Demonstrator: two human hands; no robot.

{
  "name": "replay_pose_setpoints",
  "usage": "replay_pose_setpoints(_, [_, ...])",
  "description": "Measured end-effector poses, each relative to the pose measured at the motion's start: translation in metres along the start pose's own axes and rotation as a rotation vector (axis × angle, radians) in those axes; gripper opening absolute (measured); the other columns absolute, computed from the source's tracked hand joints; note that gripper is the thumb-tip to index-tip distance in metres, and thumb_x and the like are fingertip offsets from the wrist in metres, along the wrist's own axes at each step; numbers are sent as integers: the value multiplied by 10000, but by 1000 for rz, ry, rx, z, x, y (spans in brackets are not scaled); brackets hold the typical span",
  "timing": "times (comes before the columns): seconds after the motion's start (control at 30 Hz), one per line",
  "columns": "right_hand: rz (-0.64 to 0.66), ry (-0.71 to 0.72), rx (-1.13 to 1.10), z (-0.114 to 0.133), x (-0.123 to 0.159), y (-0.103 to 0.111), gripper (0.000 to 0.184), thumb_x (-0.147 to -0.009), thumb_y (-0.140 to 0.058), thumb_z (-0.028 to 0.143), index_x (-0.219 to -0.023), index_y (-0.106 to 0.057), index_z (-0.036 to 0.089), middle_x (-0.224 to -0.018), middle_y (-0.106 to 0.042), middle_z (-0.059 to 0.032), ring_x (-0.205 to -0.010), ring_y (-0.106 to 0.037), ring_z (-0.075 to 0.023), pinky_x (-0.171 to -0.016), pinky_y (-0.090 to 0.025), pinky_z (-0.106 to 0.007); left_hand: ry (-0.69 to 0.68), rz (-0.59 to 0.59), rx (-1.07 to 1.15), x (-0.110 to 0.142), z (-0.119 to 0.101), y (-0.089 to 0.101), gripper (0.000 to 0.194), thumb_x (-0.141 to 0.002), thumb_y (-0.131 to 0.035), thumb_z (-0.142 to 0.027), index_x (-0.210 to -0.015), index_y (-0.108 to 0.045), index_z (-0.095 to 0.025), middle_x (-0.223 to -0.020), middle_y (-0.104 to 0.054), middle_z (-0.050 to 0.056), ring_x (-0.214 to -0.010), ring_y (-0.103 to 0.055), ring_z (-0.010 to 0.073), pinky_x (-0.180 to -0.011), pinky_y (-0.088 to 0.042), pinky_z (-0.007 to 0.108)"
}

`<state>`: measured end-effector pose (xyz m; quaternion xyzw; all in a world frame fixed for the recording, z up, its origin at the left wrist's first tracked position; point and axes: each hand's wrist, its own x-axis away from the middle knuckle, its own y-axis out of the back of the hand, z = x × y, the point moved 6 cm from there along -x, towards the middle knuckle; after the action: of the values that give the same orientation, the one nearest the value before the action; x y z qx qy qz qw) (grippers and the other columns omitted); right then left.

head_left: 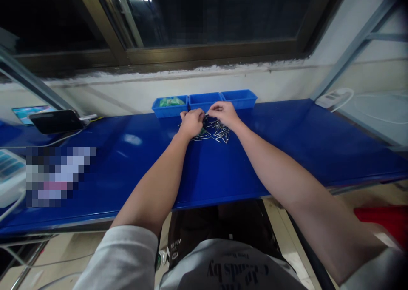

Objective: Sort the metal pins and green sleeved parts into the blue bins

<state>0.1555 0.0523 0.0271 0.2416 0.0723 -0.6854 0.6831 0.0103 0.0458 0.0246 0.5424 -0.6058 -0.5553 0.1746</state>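
Note:
A loose pile of thin metal pin-like pieces, silvery with dark parts, lies on the blue table. Over the pile's left side, my left hand has its fingers curled and closed; what they hold, if anything, is hidden. A bit of green shows among the pieces beside that hand. My right hand is at the pile's far edge, thumb and fingertips pinched together close to the left fingers. Whatever sits in this pinch is too small to make out.
Behind the hands stand three joined blue bins; the left one contains a green bagged item. A phone leans at the left with a cable. A white device is at the left edge, and a power strip at the right.

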Motion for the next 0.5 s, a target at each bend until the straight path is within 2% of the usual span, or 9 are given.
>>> replay_pose_setpoints(0.13, [-69, -50, -60, -4, -4, 4, 212, -772, -661, 391, -732, -697, 186, -698, -707, -33, -695, -650, -181, -716, -547, -365, 20, -31, 20, 1, -1, 3, 279, -988, -389, -322, -1164, -600, -271, -1239, -673, 78, -1219, -558, 288, -1030, -313, 484])
replay_pose_setpoints(0.23, [-132, -14, -9, -6, -8, 9, 236, -805, -632, 397, -857, -736, 192, -839, -752, -53, -842, -688, -214, -824, -550, -405, 40, -47, 22, 2, 1, 4, 324, -983, -402, -326, -1265, -554, -275, -1323, -629, 98, -1265, -532, 292, -1046, -313, 486])
replay_pose_setpoints(0.37, [-123, 45, 212, -8, -11, 12, 327, -809, -626, 337, -1079, -734, 188, -1058, -755, -82, -1056, -674, -261, -963, -508, -456, 45, -34, 7, 2, 4, 1, 347, -974, -408, -313, -1289, -541, -260, -1341, -612, 112, -1284, -520, 296, -1055, -313, 494])
replay_pose_setpoints(0.5, [-124, 27, 481, -9, -10, 14, 455, -824, -610, 317, -1257, -676, 193, -1212, -716, -91, -1244, -567, -292, -1073, -427, -509, 30, -15, -4, 1, 4, -1, 335, -958, -435, -311, -1262, -565, -257, -1327, -616, 113, -1279, -520, 302, -1054, -317, 499])
